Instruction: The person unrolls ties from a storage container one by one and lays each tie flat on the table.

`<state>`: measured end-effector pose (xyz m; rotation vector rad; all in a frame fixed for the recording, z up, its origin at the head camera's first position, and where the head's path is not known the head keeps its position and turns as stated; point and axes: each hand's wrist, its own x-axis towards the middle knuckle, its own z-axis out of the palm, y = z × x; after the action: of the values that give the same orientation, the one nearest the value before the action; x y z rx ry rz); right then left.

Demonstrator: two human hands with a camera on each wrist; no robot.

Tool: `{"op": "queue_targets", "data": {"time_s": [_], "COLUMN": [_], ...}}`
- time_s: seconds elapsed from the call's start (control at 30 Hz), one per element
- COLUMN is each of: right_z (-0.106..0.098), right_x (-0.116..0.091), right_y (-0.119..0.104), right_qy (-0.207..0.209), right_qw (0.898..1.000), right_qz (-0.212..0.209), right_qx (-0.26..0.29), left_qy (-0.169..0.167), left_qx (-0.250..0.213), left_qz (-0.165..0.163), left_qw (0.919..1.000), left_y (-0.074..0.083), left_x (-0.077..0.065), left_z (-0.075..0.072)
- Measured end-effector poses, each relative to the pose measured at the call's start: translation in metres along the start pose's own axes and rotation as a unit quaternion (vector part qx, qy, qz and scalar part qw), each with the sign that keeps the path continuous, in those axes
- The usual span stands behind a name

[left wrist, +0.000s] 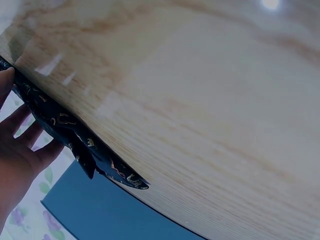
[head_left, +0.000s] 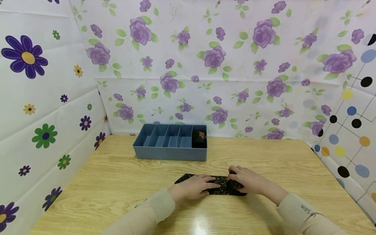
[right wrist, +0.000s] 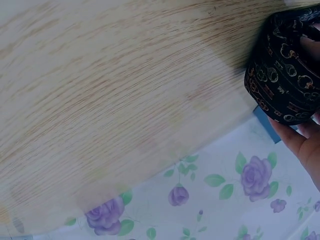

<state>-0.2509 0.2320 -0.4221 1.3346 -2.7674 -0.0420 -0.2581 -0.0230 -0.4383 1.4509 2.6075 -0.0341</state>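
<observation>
A black necktie (head_left: 221, 186) with a small gold and coloured print lies across the table in front of me, its left end angled. My left hand (head_left: 195, 186) rests flat on it, fingers extended along the cloth. At the other end my right hand (head_left: 249, 180) grips a bunched, rolled part of the tie. In the right wrist view that roll (right wrist: 280, 75) looks thick and layered, with fingers and thumb around it. The left wrist view shows the tie's pointed end (left wrist: 120, 170) and a loose fold beside it.
Behind the hands stands a blue-grey box (head_left: 170, 153) with several compartments. Its rightmost compartment holds a black rolled cloth (head_left: 198, 142) with an orange-red motif. Flower-printed sheets (head_left: 188, 65) hang behind and to the left of the wooden table (head_left: 102, 182); a dotted sheet hangs right.
</observation>
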Motion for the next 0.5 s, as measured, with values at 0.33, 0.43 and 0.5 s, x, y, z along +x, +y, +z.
{"op": "queue_targets", "data": {"time_s": [0.33,0.43,0.5], "right_z": [-0.0031,-0.0033,-0.0032], "right_x": [-0.0008,-0.0018,-0.0027], "right_y": [-0.0017,-0.0007,0.0005], "right_qy": [-0.02,-0.014,-0.008], "right_qw": [0.999,1.0,1.0], "right_qz": [0.001,-0.008,-0.015], "right_qx": [-0.024,-0.024,-0.023], "left_qy": [0.005,0.005,0.005], "left_qx": [0.002,0.0,-0.003], "left_qz": [0.006,0.007,0.006], "left_qw": [1.0,1.0,1.0], "left_y": [0.0,0.0,0.0001], "left_x": [0.0,-0.0006,-0.0009], "left_z": [-0.0005,-0.0007,-0.0006]}}
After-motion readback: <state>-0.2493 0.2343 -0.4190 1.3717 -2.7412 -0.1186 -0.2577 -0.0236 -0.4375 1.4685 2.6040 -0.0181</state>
